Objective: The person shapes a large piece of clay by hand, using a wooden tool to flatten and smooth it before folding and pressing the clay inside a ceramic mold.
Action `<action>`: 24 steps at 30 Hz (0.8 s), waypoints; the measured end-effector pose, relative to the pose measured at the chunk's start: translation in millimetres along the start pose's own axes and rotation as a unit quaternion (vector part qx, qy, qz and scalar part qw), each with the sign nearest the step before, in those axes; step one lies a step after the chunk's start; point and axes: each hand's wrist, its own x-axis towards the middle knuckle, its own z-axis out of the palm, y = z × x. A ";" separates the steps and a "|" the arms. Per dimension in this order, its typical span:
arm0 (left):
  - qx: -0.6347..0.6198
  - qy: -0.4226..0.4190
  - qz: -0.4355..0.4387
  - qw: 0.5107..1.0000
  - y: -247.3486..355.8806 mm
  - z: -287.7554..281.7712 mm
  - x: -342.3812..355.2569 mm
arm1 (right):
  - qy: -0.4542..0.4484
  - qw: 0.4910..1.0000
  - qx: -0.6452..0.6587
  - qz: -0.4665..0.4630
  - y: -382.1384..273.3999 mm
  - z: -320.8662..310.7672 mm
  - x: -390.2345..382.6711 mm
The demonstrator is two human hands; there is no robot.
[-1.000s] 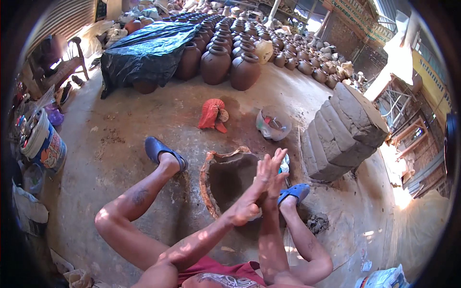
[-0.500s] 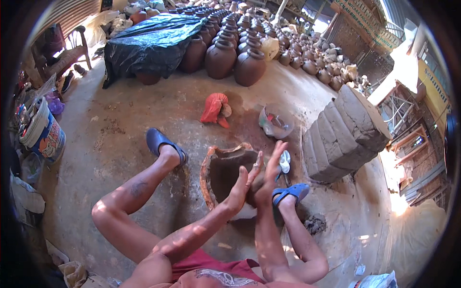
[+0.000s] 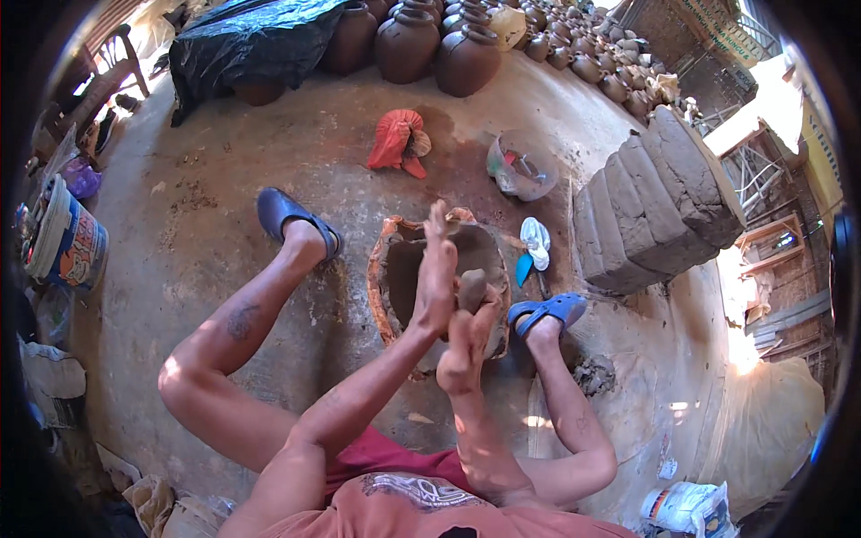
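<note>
My left hand (image 3: 437, 280) is held edge-on above a wide round clay vessel (image 3: 380, 285), fingers stretched out and pointing away from me. Close beside it, my right hand (image 3: 473, 330) is closed around a rounded grey-brown lump of clay (image 3: 471, 291), whose top shows above the fingers. The vessel stands on the floor between my feet, with a rough orange-brown rim and a dark, wet-looking inside. My hands and forearms hide part of its right side and near edge. Whether the left palm touches the lump, I cannot tell.
A tall stack of grey clay slabs (image 3: 659, 206) stands to the right. Ahead lie a red cloth (image 3: 395, 142) and a clear plastic bowl (image 3: 529, 170). A white cloth (image 3: 535, 240) lies by my right shoe. Large brown pots (image 3: 408, 45) fill the back; a bucket (image 3: 79, 242) stands left.
The view has tipped downward. My right hand, earlier stretched out flat opposite the left, has drawn back toward me and curled round the clay lump. The left hand stays extended.
</note>
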 end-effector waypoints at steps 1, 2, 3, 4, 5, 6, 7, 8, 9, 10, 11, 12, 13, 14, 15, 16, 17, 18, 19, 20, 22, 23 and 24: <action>0.063 0.041 0.019 0.997 7.5 -8.3 6.3 | 0.002 1.000 0.006 0.003 -2.1 4.5 6.1; 0.126 0.081 0.037 0.988 14.9 -19.3 11.5 | -0.002 0.999 -0.019 0.044 -2.4 7.7 15.4; 0.180 0.118 0.053 0.975 12.3 -33.7 18.6 | -0.007 0.995 -0.053 0.085 4.4 6.6 24.7; 0.238 0.157 0.071 0.956 13.7 -50.6 24.5 | -0.024 0.990 0.000 0.135 4.6 8.5 35.3; 0.295 0.195 0.088 0.931 14.3 -69.2 30.5 | -0.025 0.990 0.002 0.138 19.7 8.8 45.1; 0.298 0.224 0.072 0.925 6.5 -113.4 37.2 | -0.021 0.990 0.021 0.140 39.6 11.3 54.0; 0.303 0.253 0.057 0.917 -2.2 -153.2 42.8 | -0.015 0.989 0.041 0.141 60.0 17.1 62.5; 0.305 0.251 0.053 0.917 -11.4 -160.2 44.4 | -0.013 0.989 0.041 0.144 84.0 17.6 70.7; 0.288 0.243 0.021 0.926 -18.6 -164.9 41.3 | -0.055 0.985 0.003 0.161 106.7 19.1 78.3; 0.270 0.235 -0.011 0.934 -25.9 -168.1 35.2 | -0.099 0.978 -0.036 0.177 126.3 22.0 82.8; 0.251 0.227 -0.043 0.940 -33.5 -171.0 29.6 | -0.100 0.978 -0.036 0.180 144.4 26.1 84.9; 0.228 0.218 -0.073 0.946 -41.2 -172.6 27.7 | -0.137 0.976 -0.060 0.155 160.3 27.9 88.1; 0.210 0.212 -0.104 0.949 -45.2 -179.7 26.2 | -0.176 0.972 -0.079 0.131 169.4 35.5 90.5; 0.211 0.215 -0.105 0.948 -47.2 -188.3 29.5 | -0.181 0.976 -0.056 0.104 178.0 43.2 93.9; 0.243 0.197 -0.098 0.945 -48.4 -196.1 32.5 | -0.184 0.975 -0.053 0.109 187.1 48.7 95.2; 0.275 0.177 -0.090 0.941 -50.0 -202.3 33.5 | -0.189 0.978 -0.062 0.068 195.2 53.6 96.8; 0.276 0.180 -0.093 0.939 -53.5 -205.4 32.3 | -0.193 0.978 -0.072 0.026 201.8 56.7 96.4; 0.300 0.189 -0.093 0.930 -55.5 -202.7 32.4 | -0.194 0.978 -0.071 0.030 205.9 56.7 95.2; 0.326 0.198 -0.093 0.920 -51.7 -198.5 31.1 | -0.195 0.976 -0.098 -0.002 203.8 57.0 95.1; 0.328 0.200 -0.096 0.918 -46.1 -195.7 30.5 | -0.195 0.972 -0.126 -0.035 201.6 57.5 94.8; 0.342 0.203 -0.141 0.907 -35.4 -184.5 32.3 | -0.196 0.970 -0.145 -0.020 199.2 58.5 92.3; 0.340 0.202 -0.146 0.907 -36.2 -184.3 33.7 | -0.197 0.967 -0.164 -0.009 198.0 58.9 91.7; 0.358 0.191 -0.138 0.904 -34.0 -184.4 35.7 | -0.196 0.967 -0.163 -0.007 196.6 60.7 92.8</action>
